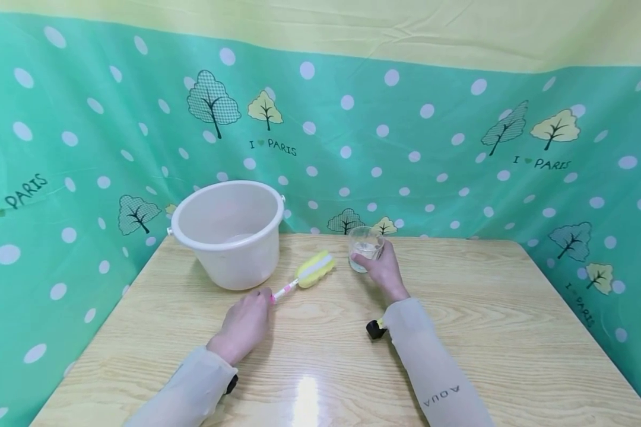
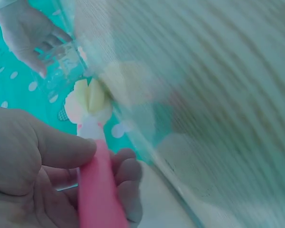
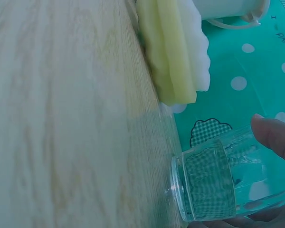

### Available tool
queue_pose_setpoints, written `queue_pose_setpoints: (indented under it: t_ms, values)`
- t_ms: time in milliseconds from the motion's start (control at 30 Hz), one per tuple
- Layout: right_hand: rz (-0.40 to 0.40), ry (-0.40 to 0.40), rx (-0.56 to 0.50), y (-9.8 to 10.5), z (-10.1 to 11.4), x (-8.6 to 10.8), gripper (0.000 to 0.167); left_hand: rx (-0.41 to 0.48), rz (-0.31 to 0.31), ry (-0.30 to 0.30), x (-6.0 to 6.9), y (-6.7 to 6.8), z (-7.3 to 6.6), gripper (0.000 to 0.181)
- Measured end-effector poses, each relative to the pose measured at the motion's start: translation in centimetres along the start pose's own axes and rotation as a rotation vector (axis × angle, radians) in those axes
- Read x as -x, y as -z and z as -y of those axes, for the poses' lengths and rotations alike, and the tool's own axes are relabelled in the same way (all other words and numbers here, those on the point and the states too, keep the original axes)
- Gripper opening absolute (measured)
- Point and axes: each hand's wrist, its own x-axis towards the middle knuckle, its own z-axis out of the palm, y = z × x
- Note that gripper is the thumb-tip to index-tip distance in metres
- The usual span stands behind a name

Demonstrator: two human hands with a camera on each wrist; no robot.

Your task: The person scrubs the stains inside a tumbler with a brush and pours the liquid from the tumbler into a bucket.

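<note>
The left hand [image 1: 246, 323] was clamped on the pink handle of a brush [image 1: 314, 273], thumb along one side and fingers curled round the other; its yellow and white sponge head pointed away from the person, towards the glass [image 1: 362, 244] but apart from it; whether the sponge touched the table [image 1: 529, 344] could not be told. The right hand [image 1: 386, 273] was wrapped round the clear glass, thumb on the near side; the glass was upright over the far part of the table, right of the sponge. A white bucket [image 1: 240, 267] stood upright on the table, left of the brush and near the green, dotted cloth [image 1: 438, 151] behind; the right sleeve [image 1: 430, 362] bore the letters AQUA.
</note>
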Motion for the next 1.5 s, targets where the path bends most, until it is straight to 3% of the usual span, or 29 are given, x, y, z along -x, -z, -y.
queue_pose_setpoints:
  t_ms: [167, 900, 1500]
  values:
    - [-0.002, 0.007, -0.016, 0.1, -0.1, 0.1, 0.094, -0.004, -0.049, -0.002, -0.1, 0.0, 0.1, 0.004]
    - [-0.005, 0.021, -0.018, -0.2, -0.3, -0.1, 0.095, 0.029, -0.057, 0.023, -0.3, 1.0, -0.3, 0.009]
    - [-0.002, 0.041, -0.021, -0.1, -0.2, -0.1, 0.094, 0.032, -0.139, -0.050, -0.8, 3.1, -1.7, 0.006]
